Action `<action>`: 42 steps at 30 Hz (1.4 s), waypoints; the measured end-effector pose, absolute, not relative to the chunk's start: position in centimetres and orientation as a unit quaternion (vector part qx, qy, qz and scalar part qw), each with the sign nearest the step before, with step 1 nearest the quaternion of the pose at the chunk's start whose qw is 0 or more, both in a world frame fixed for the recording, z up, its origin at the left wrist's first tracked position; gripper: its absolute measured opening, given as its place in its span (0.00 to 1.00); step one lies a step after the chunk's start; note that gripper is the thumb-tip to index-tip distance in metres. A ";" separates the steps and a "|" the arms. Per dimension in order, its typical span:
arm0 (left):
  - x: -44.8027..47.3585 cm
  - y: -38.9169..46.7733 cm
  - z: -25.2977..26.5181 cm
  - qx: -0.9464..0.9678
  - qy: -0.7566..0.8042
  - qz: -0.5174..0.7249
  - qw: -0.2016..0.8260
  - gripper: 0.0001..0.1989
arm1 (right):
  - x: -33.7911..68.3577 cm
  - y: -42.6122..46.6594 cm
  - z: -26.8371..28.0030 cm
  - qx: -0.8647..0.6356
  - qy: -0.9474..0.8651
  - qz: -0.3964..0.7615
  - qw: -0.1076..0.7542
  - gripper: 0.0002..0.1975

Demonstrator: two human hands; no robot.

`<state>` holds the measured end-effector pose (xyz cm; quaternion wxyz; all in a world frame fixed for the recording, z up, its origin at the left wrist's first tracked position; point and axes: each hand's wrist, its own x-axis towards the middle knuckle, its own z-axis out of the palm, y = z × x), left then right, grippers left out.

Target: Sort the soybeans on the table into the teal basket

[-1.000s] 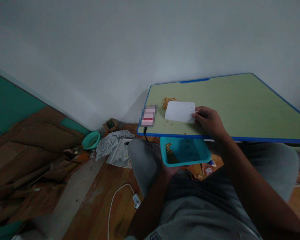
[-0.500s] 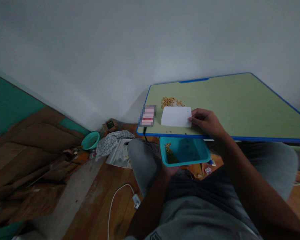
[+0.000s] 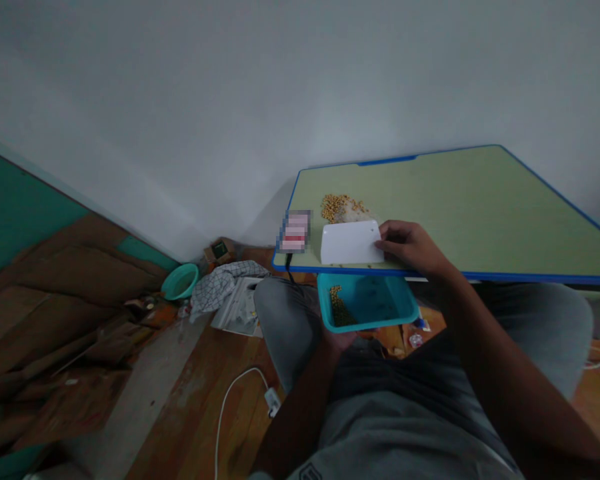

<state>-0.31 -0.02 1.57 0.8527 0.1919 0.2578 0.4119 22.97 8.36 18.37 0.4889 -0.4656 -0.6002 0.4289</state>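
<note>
My right hand (image 3: 411, 245) pinches the right end of a white card (image 3: 351, 243), which stands tilted near the table's front edge. Behind the card lies a pile of yellow beans (image 3: 334, 207) beside a whitish grainy heap (image 3: 354, 212). Below the edge, my left hand (image 3: 341, 339) supports a teal plastic basin (image 3: 405, 319) from underneath; its fingers are mostly hidden. Inside the basin, yellow and green beans (image 3: 341, 308) are gathered at the left side. A few small bits lie on the table in front of the card.
The pale green table (image 3: 460, 207) has a blue rim and stands against the wall. A blurred pink-and-white item (image 3: 295, 231) lies at its left corner. On the floor are a green bowl (image 3: 181, 282), a checked cloth (image 3: 225, 283), cardboard (image 3: 45, 327) and a white cable (image 3: 229, 393).
My right hand has drawn the card toward the table's front edge, uncovering more of the whitish heap behind it. The basin stays under the edge in my left hand.
</note>
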 end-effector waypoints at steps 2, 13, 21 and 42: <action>-0.3 -0.1 1.8 0.202 0.266 0.411 0.848 0.41 | 23.0 8.3 18.4 -0.461 -0.606 0.435 0.480 0.16; -0.2 0.0 2.5 0.215 0.256 0.403 0.852 0.43 | 23.2 8.1 18.5 -0.426 -0.625 0.466 0.460 0.21; -0.4 0.1 1.9 0.196 0.238 0.411 0.858 0.42 | 23.0 8.0 18.8 -0.435 -0.597 0.455 0.497 0.16; -0.5 -0.2 2.6 0.152 0.270 0.427 0.850 0.40 | 22.7 8.4 18.2 -0.462 -0.584 0.437 0.504 0.16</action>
